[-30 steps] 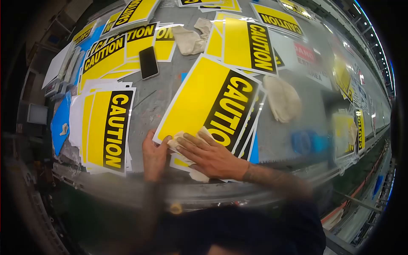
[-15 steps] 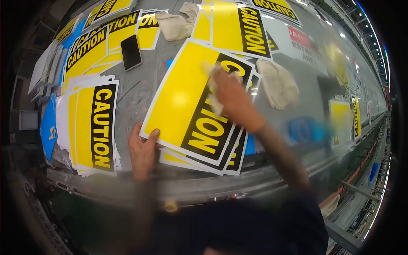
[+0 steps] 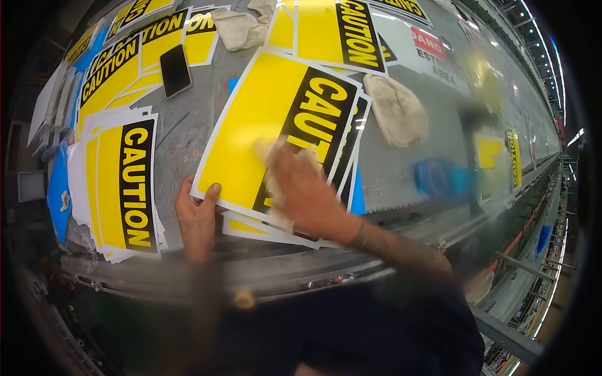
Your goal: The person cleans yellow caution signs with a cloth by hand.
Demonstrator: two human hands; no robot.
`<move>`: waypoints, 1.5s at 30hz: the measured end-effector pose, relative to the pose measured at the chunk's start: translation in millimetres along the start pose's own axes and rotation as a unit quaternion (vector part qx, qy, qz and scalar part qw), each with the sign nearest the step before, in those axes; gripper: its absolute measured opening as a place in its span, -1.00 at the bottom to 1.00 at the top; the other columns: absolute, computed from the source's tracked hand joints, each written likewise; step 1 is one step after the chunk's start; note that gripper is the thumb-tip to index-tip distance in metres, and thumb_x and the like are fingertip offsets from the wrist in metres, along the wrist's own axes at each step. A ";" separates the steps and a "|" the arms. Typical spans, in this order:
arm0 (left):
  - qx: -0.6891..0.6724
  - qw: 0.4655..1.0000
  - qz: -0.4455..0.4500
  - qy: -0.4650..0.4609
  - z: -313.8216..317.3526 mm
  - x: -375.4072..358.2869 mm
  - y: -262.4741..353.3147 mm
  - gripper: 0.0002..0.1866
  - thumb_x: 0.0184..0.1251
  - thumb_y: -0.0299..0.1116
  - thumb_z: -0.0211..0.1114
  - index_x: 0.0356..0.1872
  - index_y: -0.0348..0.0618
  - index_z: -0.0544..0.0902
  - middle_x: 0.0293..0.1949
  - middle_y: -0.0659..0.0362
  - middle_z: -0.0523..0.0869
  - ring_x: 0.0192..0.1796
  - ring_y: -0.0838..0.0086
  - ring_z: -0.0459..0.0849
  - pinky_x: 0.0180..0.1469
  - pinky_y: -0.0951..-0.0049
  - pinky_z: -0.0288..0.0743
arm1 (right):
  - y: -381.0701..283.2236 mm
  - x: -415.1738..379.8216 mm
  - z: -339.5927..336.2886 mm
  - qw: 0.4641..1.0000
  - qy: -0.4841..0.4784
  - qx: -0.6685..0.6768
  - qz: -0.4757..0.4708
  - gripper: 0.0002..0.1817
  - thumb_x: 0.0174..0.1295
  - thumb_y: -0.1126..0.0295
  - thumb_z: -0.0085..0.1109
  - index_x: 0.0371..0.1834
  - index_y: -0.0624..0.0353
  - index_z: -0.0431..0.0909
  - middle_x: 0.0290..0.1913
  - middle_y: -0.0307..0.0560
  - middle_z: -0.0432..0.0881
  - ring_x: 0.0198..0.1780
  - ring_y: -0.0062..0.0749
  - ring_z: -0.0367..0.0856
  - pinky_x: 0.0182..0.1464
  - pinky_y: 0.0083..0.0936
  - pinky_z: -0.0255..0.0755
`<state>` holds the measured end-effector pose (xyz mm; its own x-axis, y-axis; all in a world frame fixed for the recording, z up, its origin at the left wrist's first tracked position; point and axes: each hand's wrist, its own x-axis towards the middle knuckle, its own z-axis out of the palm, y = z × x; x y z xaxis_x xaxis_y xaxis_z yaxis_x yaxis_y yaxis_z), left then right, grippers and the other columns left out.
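A yellow and black caution sign lies tilted on top of a small pile of like signs in front of me. My left hand grips its lower left corner, thumb on the face and fingers underneath. My right hand presses a cream cloth onto the sign, over the lower part of the black lettering band. That hand and the cloth are partly blurred, and they cover some of the letters. More signs show under the top one at its right and lower edges.
Left stands another stack of caution signs. A black phone lies behind it. Cloths rest at the back and right. A blue see-through bottle lies right, near a red and white danger sign. The table's front rail runs before me.
My right hand has slid the cloth down and left across the sign, uncovering the upper letters. My left hand keeps its hold on the corner. The whole view has shifted slightly.
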<state>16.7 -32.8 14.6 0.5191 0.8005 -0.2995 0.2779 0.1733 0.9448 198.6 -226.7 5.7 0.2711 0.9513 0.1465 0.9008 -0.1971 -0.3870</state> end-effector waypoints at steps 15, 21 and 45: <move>0.015 1.000 0.017 -0.009 -1.1 -2.6 -3.8 -0.54 0.65 -0.40 0.48 0.42 -0.34 0.59 0.06 0.10 0.85 -0.02 0.50 0.83 -0.09 0.50 0.77 | 7.2 -83.4 -31.6 0.997 -0.057 0.021 -0.049 -0.30 0.49 0.44 0.35 0.71 0.11 0.45 0.72 0.11 0.48 0.78 -0.09 0.36 0.81 0.04 0.22; 0.015 1.000 0.019 -0.006 1.0 -8.7 3.2 -0.54 0.65 -0.37 0.49 0.41 -0.35 0.60 0.05 0.08 0.86 -0.01 0.49 0.83 -0.07 0.48 0.76 | -4.7 -83.4 -33.4 0.992 -0.068 0.043 -0.095 -0.47 0.45 0.47 0.34 0.50 0.18 0.65 0.60 0.04 0.63 0.69 -0.14 0.52 0.77 -0.09 0.32; 0.030 0.999 0.015 -0.010 0.5 -7.3 1.8 -0.49 0.66 -0.30 0.50 0.43 -0.32 0.58 0.12 0.03 0.85 0.09 0.42 0.87 0.09 0.40 0.84 | 56.7 -20.9 -29.8 0.995 0.064 0.009 -0.077 -0.41 0.31 0.54 0.42 0.45 0.21 0.62 0.46 0.21 0.68 0.49 0.13 0.65 0.61 0.00 0.48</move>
<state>13.8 -38.5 18.3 0.5436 0.7932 -0.2744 0.3093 0.1146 0.9440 254.1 -264.8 7.8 0.1733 0.9316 0.3194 0.9287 -0.0466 -0.3678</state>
